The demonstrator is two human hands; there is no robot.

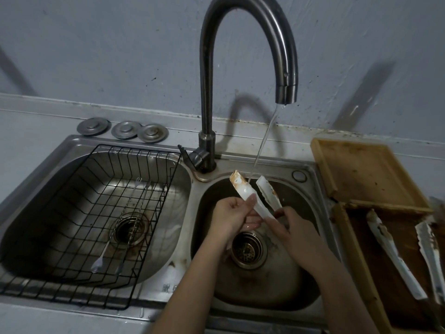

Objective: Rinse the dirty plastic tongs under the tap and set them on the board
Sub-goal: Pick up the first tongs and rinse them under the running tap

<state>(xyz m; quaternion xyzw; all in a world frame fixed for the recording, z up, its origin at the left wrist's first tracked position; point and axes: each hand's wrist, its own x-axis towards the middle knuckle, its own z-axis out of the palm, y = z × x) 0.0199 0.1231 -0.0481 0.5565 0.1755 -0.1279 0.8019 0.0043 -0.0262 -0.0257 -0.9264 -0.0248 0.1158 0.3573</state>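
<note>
A person's two hands hold a pair of white plastic tongs (252, 196), streaked with orange-brown residue, over the right basin of a stainless steel double sink (310, 179), the blades angled up so a thin stream of water from the dark curved metal tap (285, 90) falls between them and runs back toward the drain. The left hand (231, 215) has its fingers (251, 200) curled round the stained left blade, thumb side steadying it just below the dirtiest tip; the right hand (289, 225) pinches the lower part of the other blade, apparently keeping the pair spread so water reaches the inner faces. To the right of the fingers, on the counter, lie two wooden cutting boards (361, 174); the nearer one already carries two more white tongs (395, 256), the likely resting place for this pair. Left of the fingers, a black wire rack (101, 237) sits in the other basin with thin metal utensils inside, and three round metal sink plugs (122, 130) rest behind it. Rinsing appears unfinished, as residue remains.
</note>
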